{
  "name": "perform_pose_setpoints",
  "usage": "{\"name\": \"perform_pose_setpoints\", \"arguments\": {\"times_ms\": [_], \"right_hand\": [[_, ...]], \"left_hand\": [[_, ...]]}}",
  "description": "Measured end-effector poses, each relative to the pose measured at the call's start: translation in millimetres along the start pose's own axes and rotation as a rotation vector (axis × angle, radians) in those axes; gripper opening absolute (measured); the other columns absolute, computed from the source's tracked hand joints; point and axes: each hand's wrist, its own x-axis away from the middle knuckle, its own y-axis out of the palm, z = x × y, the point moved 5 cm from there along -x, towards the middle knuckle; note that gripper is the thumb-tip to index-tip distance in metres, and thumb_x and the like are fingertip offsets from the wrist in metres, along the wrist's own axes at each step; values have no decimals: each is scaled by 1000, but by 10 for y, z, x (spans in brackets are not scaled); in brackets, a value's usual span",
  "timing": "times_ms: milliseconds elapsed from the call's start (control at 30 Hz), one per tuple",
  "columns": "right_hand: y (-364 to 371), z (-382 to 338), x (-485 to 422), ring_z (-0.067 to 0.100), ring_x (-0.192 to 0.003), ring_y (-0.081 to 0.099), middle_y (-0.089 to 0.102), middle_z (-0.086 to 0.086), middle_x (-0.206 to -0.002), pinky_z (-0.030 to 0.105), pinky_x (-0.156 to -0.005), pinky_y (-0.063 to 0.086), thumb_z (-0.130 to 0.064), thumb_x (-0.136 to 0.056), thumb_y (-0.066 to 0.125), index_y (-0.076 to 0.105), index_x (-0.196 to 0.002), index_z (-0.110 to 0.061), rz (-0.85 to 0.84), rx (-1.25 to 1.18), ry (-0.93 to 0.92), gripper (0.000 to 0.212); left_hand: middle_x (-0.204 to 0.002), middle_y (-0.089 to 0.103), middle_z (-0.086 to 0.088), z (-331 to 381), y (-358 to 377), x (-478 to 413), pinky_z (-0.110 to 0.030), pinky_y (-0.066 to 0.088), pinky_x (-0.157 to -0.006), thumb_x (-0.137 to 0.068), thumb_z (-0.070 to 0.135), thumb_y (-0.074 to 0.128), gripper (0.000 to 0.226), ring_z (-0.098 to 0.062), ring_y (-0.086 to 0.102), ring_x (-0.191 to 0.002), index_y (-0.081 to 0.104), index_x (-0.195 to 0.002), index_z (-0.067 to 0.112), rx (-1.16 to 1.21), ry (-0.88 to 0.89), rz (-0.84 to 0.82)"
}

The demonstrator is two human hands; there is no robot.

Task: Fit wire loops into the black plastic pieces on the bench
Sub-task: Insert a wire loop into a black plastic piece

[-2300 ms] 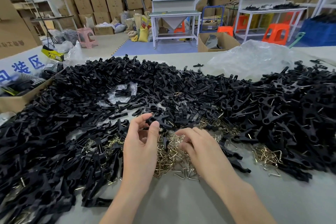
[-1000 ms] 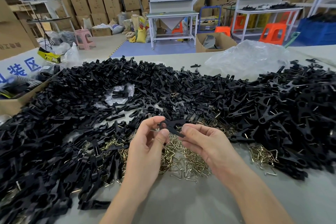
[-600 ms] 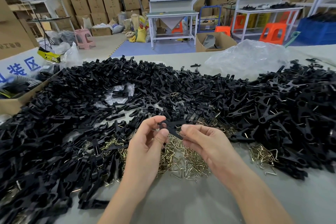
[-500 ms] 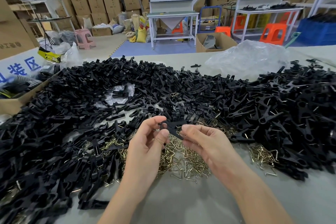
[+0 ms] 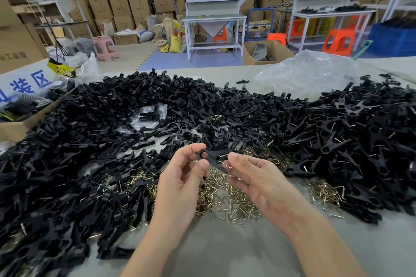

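My left hand (image 5: 182, 177) pinches the ring end of a black plastic piece (image 5: 211, 155) between thumb and fingers, held above the bench. My right hand (image 5: 254, 177) pinches a bent wire loop (image 5: 226, 163) against the forked end of that same piece. Under both hands lies a heap of brass-coloured wire loops (image 5: 227, 200). A wide pile of black plastic pieces (image 5: 108, 132) covers the bench to the left and behind. A second pile (image 5: 360, 141) at the right has wire showing in many of its pieces.
A smaller cluster of wire loops (image 5: 326, 193) lies at the right. A crumpled clear plastic bag (image 5: 308, 74) sits at the back right. An open cardboard box (image 5: 20, 119) stands at the bench's left edge. Bare grey bench surface (image 5: 225, 252) shows between my forearms.
My right hand left the wire heap and came up with a loop to the black piece in my left hand. Both hands stayed close together, working the loop at the piece's fork.
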Motion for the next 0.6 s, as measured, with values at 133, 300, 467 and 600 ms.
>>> {"name": "perform_pose_setpoints", "arguments": {"times_ms": [133, 300, 467, 600], "right_hand": [[15, -9, 6, 12, -95, 71, 77, 4, -101, 24, -79, 55, -41, -65, 81, 82, -81, -19, -19, -2, 10, 27], [33, -15, 23, 14, -99, 71, 77, 6, -106, 22, -78, 56, -41, -66, 80, 82, -82, -19, -38, 10, 17, 28], [43, -19, 32, 18, -105, 67, 75, 10, -116, 25, -83, 55, -42, -66, 80, 81, -93, -14, -47, 0, 24, 39], [63, -18, 40, 18, -102, 63, 76, 7, -111, 25, -82, 56, -43, -65, 81, 82, -90, -15, -41, -5, 29, 38]], "left_hand": [[-82, 67, 12, -3, 4, -4, -14, 49, -70, -87, 32, 60, 24, -5, 61, -72, 67, -107, 42, 25, -6, -7], [-84, 64, -4, -17, -7, -12, -15, 49, -69, -86, 29, 61, 25, -8, 61, -70, 67, -111, 33, 64, -15, -2], [-82, 63, 0, -32, 4, -21, -14, 49, -69, -86, 28, 61, 27, -7, 61, -69, 66, -113, 28, 78, -23, -12], [-83, 63, -2, -49, -3, -27, -17, 50, -70, -87, 29, 62, 25, -9, 61, -71, 69, -108, 40, 77, -17, -18]]}}
